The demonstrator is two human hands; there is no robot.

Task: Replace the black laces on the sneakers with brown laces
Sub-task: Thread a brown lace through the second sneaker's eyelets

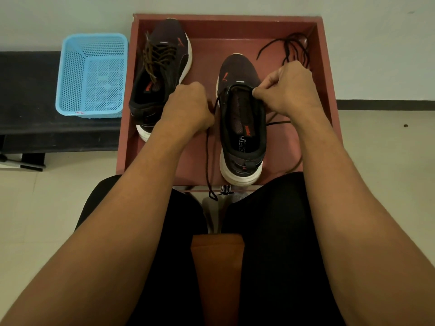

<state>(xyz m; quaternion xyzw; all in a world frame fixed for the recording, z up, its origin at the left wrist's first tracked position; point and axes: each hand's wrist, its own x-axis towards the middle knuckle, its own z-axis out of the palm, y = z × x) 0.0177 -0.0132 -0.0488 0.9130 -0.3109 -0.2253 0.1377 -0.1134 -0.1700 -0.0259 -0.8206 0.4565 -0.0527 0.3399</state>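
Observation:
Two dark sneakers with white soles stand in a red-brown tray (324,67). The left sneaker (162,74) is laced with brown laces (157,55). The right sneaker (242,128) has an open throat and a dark lace (208,151) threaded near its toe end; whether that lace is brown or black I cannot tell. My left hand (188,107) grips one strand of it, which hangs down past the tray's near edge. My right hand (289,88) pinches the sneaker's upper right edge by the eyelets. A loose black lace (292,48) lies bunched in the tray's far right corner.
A light blue plastic basket (94,74) sits on a black bench (28,95) left of the tray. My legs in black sit below the tray, with an orange-brown cloth (216,267) between them. A pale wall rises behind the tray.

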